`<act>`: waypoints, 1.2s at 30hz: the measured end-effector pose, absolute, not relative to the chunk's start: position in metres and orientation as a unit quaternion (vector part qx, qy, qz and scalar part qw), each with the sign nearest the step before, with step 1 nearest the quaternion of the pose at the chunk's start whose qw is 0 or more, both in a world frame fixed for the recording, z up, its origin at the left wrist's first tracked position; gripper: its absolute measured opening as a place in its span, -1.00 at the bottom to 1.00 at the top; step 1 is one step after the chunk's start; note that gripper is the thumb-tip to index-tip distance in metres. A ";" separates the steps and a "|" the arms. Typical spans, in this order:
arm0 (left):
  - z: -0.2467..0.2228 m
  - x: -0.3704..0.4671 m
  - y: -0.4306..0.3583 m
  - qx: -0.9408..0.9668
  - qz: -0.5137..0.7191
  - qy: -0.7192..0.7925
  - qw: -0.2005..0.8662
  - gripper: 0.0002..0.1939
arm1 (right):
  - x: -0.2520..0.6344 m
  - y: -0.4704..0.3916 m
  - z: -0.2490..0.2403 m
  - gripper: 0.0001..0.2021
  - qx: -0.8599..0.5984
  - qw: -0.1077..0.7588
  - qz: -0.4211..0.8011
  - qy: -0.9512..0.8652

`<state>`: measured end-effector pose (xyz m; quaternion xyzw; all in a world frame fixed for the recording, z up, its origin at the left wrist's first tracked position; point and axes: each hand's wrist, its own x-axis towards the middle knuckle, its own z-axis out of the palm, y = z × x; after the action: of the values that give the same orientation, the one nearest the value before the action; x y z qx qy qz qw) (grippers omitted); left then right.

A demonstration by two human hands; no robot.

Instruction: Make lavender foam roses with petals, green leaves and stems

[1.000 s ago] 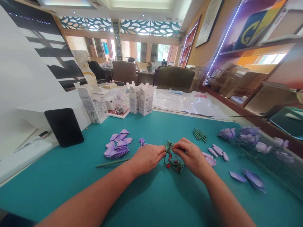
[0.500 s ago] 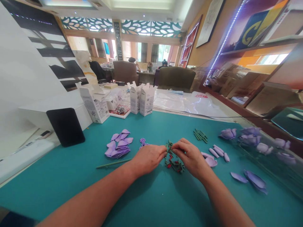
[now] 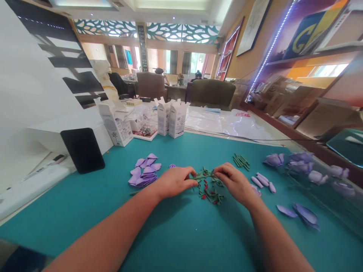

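My left hand [image 3: 177, 181] has its thumb and fingers closed on the left end of a green plastic stem piece [image 3: 202, 176]. At the other end of that piece, the fingertips of my right hand [image 3: 234, 181] are pinched together. Just below it on the mat lies a loose pile of small green and red parts [image 3: 214, 197]. A green rod [image 3: 134, 193] shows a short length behind my left forearm; I cannot tell whether it joins the held piece. Purple petals [image 3: 143, 177] are heaped left of my left hand, near a purple ring part [image 3: 172, 166].
Green sticks [image 3: 241, 161], lilac pods [image 3: 262, 180] and larger purple petals [image 3: 306, 216] lie on the right. Finished-looking purple flowers [image 3: 300, 166] rest at the far right. White boxes [image 3: 177, 121] and a black tablet-like panel [image 3: 82, 150] stand at the back and left.
My hands have moved apart, and the green stem piece now shows between them. The rod behind my left forearm shows less of its length.
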<state>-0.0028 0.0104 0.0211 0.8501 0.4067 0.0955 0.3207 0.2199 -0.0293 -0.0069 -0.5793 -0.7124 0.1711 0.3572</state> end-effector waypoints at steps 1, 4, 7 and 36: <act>0.020 -0.005 0.014 0.843 0.091 0.402 0.345 -0.69 | 0.225 -0.028 -0.008 -0.81 -0.587 0.364 0.165 -0.704; 0.014 -0.007 0.022 0.826 0.068 0.380 0.412 -0.72 | 0.238 -0.025 -0.012 -0.79 -0.607 0.387 0.154 -0.676; 0.009 -0.006 0.026 0.806 0.059 0.370 0.458 -0.75 | 0.245 -0.023 -0.014 -0.77 -0.625 0.417 0.167 -0.639; -0.008 0.001 0.021 0.552 0.277 0.359 0.700 -0.67 | 0.232 -0.019 -0.034 -0.79 -0.625 0.093 0.060 -0.773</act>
<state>0.0005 0.0207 -0.0080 0.5516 0.3588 0.2772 0.7001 0.2322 -0.0187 -0.0337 -0.6250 -0.7727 0.0599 0.0928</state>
